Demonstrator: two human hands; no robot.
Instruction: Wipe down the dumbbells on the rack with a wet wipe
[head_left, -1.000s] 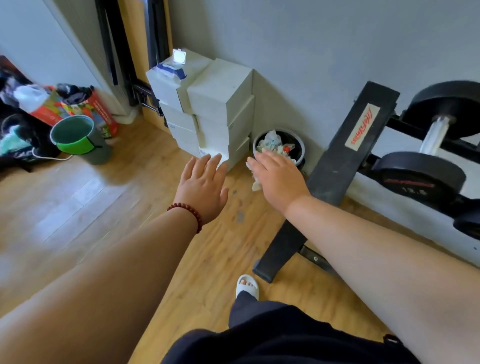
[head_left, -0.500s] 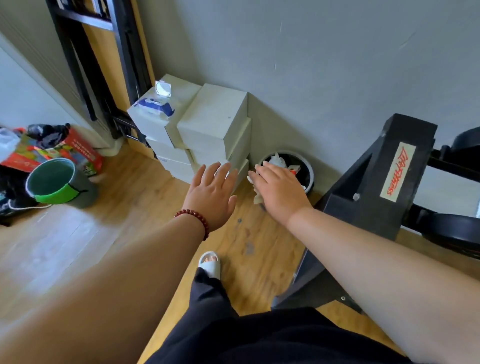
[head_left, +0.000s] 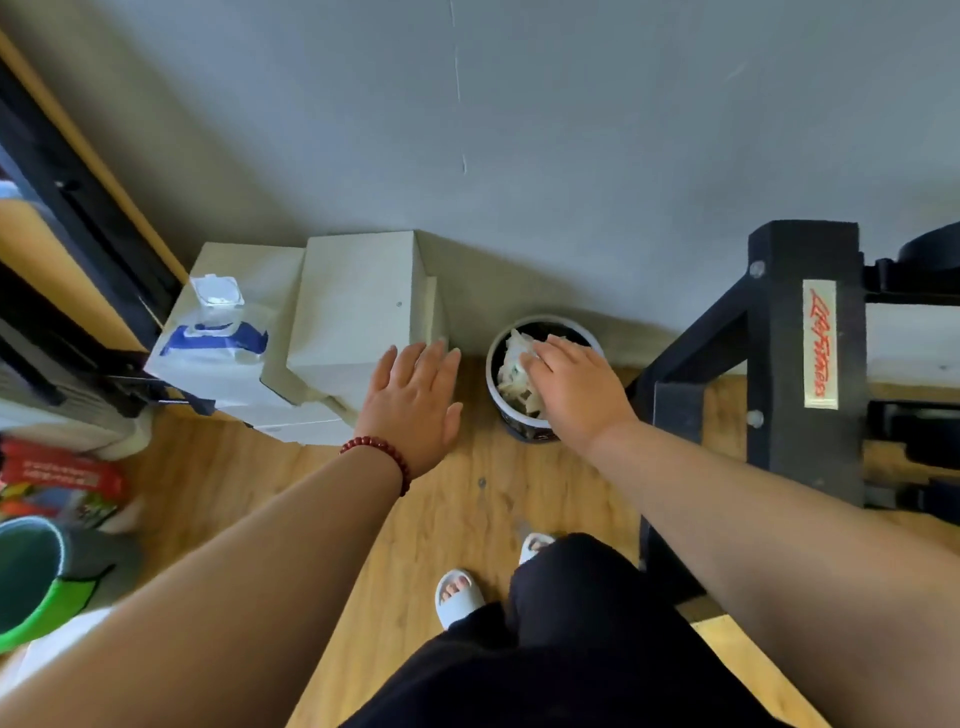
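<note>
1. The left hand (head_left: 415, 405) hangs at centre frame, palm down, fingers straight and spread; its grip is open and holds nothing. A red bead bracelet (head_left: 379, 452) circles the wrist.
2. The left fingertips hover at the lower corner of the stacked white boxes (head_left: 358, 301), which stand against the grey wall.
3. The right hand (head_left: 576, 389) is just right of centre, reaching down over the small round bin (head_left: 524, 434) on the wooden floor (head_left: 249, 483).
4. The right fingers lie on the crumpled wipes (head_left: 511, 371) that fill the bin. Whether that grip has closed on a wipe or only rests on the heap cannot be told, as the palm side is hidden.
5. The wet wipe pack (head_left: 218, 338), white with a blue band and its clear flip lid raised, sits on top of the boxes at left of centre.
6. The black rack (head_left: 800, 364) stands at the right edge, just beside the bin, with a red-lettered label (head_left: 820, 345) on its upright. Any dumbbells are cropped at the edge of the frame.
7. A green bucket (head_left: 31, 587) sits at lower left, and white slippers (head_left: 457, 595) show at bottom centre.
</note>
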